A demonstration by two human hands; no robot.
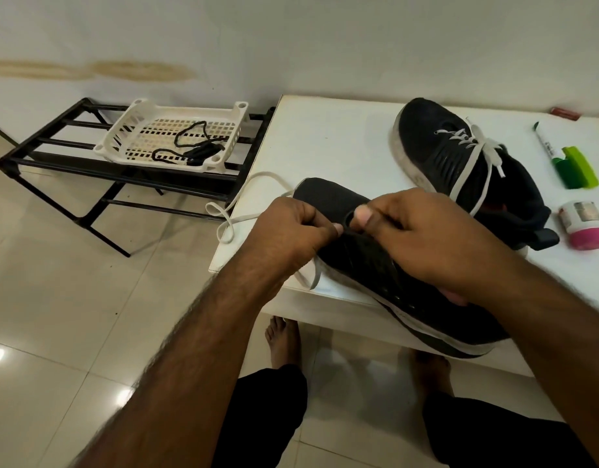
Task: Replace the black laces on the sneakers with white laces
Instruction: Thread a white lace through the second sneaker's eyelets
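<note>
- A white table (325, 136) with a smooth top stands against a pale wall (291, 35) that carries a tan stain; the floor (71, 298) is glossy cream tile.
- Left of the table, a black metal rack (55, 153) holds a white slotted plastic basket (122, 143) with the black laces (190, 143) coiled inside.
- At the table's near edge lies a dark knit sneaker (328, 197), its heel overhanging the edge.
- The left hand (291, 231) and right hand (423, 238) meet over its eyelets, fingers curled, pinching at the lacing; what each holds is hidden.
- A flat white lace (230, 211) loops off the table's left edge from that shoe.
- Behind, a second sneaker (436, 153) with a ribbed side is already laced in white.
- On the right: a marker (546, 145), a green block (578, 167), a pink-capped jar (585, 224).
</note>
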